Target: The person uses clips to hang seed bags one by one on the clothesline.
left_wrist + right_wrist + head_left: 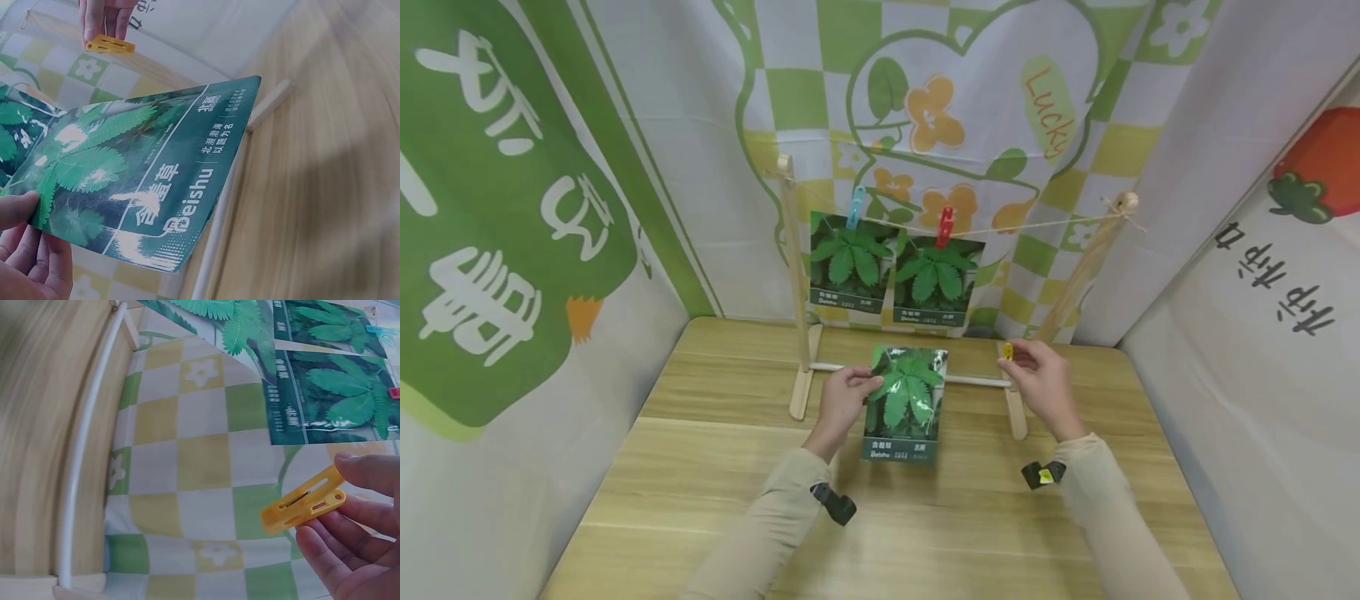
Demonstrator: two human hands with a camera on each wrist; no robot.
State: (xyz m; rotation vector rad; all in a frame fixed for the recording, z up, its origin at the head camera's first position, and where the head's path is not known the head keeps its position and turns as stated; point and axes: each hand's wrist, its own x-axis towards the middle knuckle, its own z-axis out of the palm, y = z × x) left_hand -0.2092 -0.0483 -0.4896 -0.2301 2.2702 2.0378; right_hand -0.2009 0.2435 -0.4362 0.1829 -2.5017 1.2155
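My left hand (pixel 842 404) pinches the left edge of a glossy green seed packet (pixel 904 408) with a fern-like leaf picture, held in front of the wooden rack. In the left wrist view the thumb lies on the packet's front (pixel 125 181) and the fingers are behind it. My right hand (pixel 1043 385) holds a yellow clothespin (pixel 304 501) by its handle ends, between thumb and fingers, near the rack's right post. Two similar packets hang from a string: the left one (pixel 850 267) under a blue clothespin (pixel 856 208), the right one (pixel 936 283) under a red clothespin (pixel 945 227).
The string runs between a left wooden post (pixel 793 267) and a right wooden post (pixel 1086 267). A white rod (pixel 977 381) joins their feet low on the wooden table (pixel 955 533). A checked curtain (pixel 790 100) hangs close behind the rack.
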